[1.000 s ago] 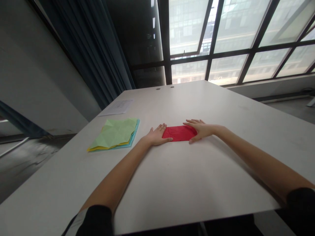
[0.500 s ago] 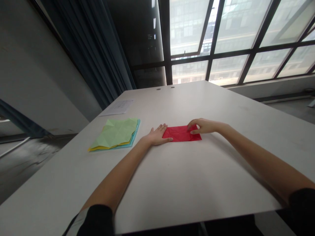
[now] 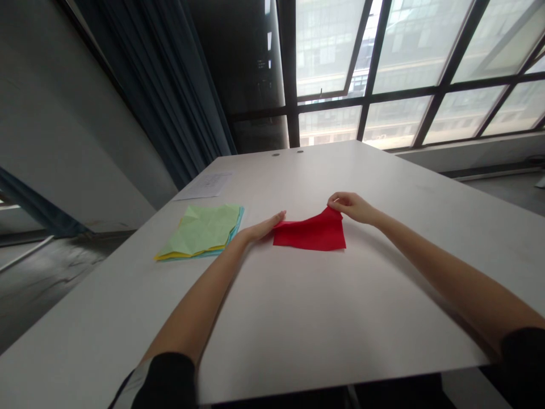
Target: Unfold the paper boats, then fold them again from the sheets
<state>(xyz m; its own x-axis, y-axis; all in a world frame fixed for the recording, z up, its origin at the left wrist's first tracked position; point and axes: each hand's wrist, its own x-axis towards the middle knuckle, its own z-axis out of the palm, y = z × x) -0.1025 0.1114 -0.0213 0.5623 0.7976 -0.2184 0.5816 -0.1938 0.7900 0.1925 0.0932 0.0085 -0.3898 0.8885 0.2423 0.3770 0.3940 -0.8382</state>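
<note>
A sheet of red paper point(image 3: 313, 234) stands partly raised off the table, its lower edge near the white surface. Its upper right corner is pinched between the thumb and fingers of my right hand point(image 3: 351, 205), which lifts that side higher. At the paper's upper left corner, my left hand point(image 3: 264, 227) is turned on its side and grips the edge; part of its fingers is hidden behind the sheet. A stack of creased paper, with a light green sheet point(image 3: 204, 227) on top and yellow and blue sheets beneath, lies left of my left hand.
The white table point(image 3: 298, 318) reaches away toward large windows point(image 3: 327, 57). A printed white sheet point(image 3: 208, 186) lies at its far left edge. Two round holes show near the far end. A dark blue curtain point(image 3: 170, 85) hangs beyond the left side.
The red paper, flat under my hands before, is now lifted and tilted, showing a smooth face. My right hand has risen with its corner; my left hand has turned from palm-down onto its side.
</note>
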